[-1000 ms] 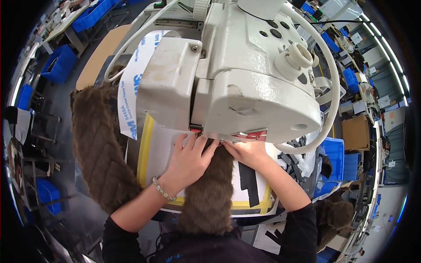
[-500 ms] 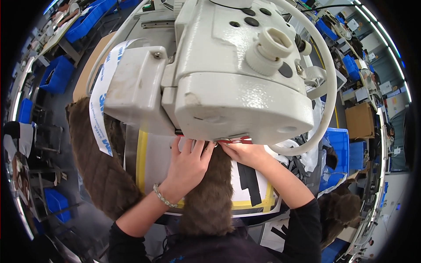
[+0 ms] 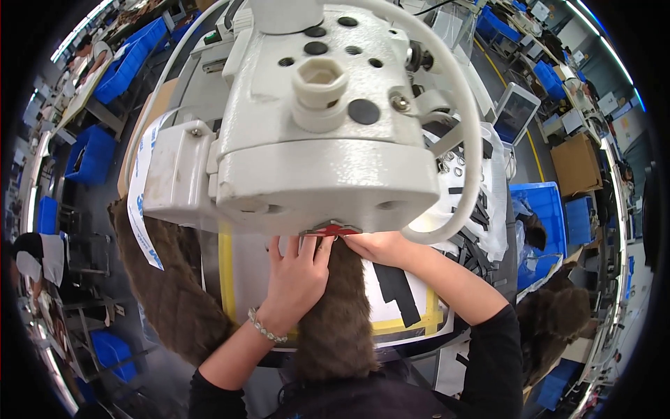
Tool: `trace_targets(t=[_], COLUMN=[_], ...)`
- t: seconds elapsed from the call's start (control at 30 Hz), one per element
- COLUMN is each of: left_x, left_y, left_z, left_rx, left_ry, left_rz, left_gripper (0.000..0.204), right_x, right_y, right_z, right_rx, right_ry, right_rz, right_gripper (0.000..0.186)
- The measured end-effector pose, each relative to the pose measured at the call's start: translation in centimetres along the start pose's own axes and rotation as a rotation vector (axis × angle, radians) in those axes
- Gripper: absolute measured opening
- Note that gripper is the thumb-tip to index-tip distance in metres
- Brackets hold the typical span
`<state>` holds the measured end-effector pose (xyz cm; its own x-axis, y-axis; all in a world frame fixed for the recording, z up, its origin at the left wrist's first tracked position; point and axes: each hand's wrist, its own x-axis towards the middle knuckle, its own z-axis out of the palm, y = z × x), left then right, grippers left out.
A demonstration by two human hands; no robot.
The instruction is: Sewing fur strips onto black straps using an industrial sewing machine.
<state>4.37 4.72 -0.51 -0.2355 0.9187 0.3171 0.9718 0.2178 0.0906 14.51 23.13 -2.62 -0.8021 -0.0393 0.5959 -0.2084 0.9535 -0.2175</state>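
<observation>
A long brown fur piece point(image 3: 340, 318) runs from my lap up across the white work surface point(image 3: 251, 265) to beneath the head of a sewing machine point(image 3: 321, 171). Flat at the left edge of the fur lies my left hand point(image 3: 299, 283), its fingers spread and stretched toward the machine. Fingers together, my right hand point(image 3: 382, 248) pinches the fur's far end from the right. The machine head hides the needle area and some fingertips; a red part point(image 3: 331, 229) shows at its lower edge. Black strips point(image 3: 396, 293) lie beside the fur on the right.
More brown fur point(image 3: 171, 286) hangs at the left of the table, and another fur bundle point(image 3: 555, 321) is at the right. Beyond my right arm are loose black strips point(image 3: 471, 255) and a blue bin point(image 3: 541, 223). A white curved tube point(image 3: 464, 188) loops around the machine.
The view has shifted, so the machine appears farther left and more of the right side shows. Both hands stay at the fur's far end, with little visible movement of the fur.
</observation>
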Motion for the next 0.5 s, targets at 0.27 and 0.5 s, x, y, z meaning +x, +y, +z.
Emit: trace_targets(t=[0.27, 0.5], left_x=[0.15, 0.31], left_y=[0.12, -0.13], left_z=[0.16, 0.19], left_rx=[0.024, 0.052], left_ry=[-0.006, -0.015], left_rz=[0.036, 0.037], left_gripper=[0.043, 0.042], right_x=[0.62, 0.03], right_y=[-0.12, 0.26], right_z=[-0.57, 0.14], right_rx=[-0.108, -0.198], right_ry=[0.122, 0.066], right_rz=[-0.051, -0.045], right_gripper=[0.008, 0.008])
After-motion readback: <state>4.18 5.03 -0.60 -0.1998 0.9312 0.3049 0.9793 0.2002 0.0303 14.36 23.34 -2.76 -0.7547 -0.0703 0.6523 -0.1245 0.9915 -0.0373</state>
